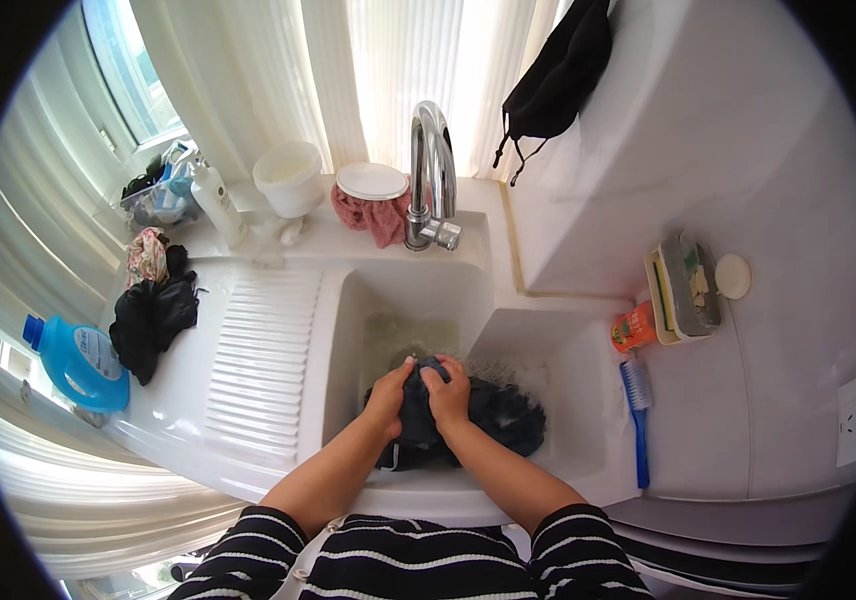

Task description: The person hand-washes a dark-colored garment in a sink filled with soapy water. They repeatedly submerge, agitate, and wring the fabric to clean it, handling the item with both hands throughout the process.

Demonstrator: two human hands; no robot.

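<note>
While water stands in the white sink [348,330], both hands (left hand [389,393], right hand [448,393]) grip a dark wet garment [493,412].

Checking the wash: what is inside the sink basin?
Inside the sink basin: soapy water and a dark garment, gripped by both hands. The garment hides the bottom.

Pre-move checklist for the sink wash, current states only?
1. Both hands on the dark garment: ok, left hand and right hand grip it together.
2. Garment over the sink basin: ok, it lies in sudsy water.
3. Faucet flow: cannot tell, no stream visible.
4. Water level: cannot tell exactly; nothing spills over the rim.
5. Blue scrub brush within view: ok, lying on the right ledge.
6. Dark clothes pile apart from the basin: ok, on the left drainboard.
</note>
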